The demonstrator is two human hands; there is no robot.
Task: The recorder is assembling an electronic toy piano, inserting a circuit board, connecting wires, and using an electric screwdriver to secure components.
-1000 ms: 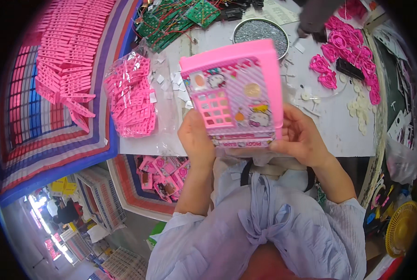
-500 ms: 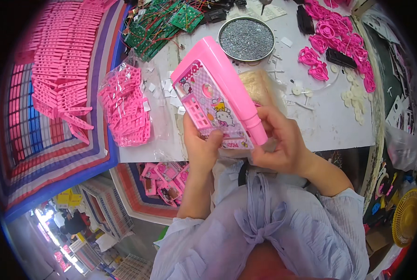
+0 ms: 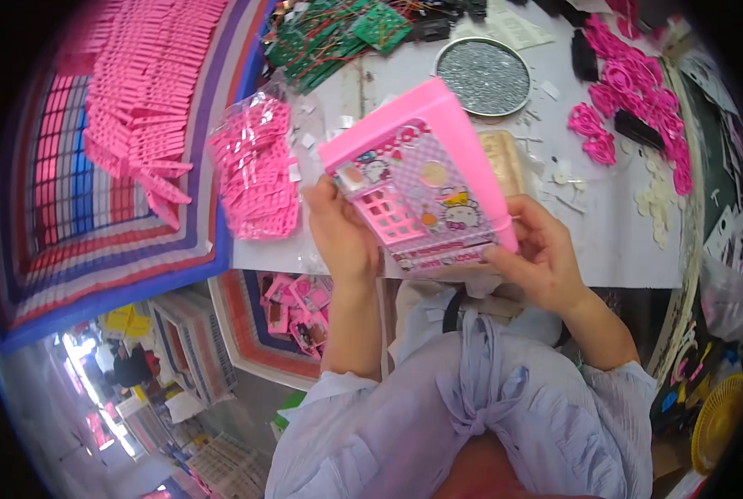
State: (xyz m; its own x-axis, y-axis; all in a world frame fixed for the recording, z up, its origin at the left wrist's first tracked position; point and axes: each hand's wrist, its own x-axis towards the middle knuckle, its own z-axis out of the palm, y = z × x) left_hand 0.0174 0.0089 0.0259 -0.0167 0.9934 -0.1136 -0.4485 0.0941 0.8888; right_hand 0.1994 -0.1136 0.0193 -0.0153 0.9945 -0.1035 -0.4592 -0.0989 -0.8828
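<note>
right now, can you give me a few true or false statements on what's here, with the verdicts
1. The left hand and right hand both hold the pink case. True.
2. The bag of pink parts lies to the right of the pink case. False: the bag of pink parts lies to its left.
3. Small grey pieces fill the round dish. True.
4. The fan at lower right is blue. False: the fan is yellow.
</note>
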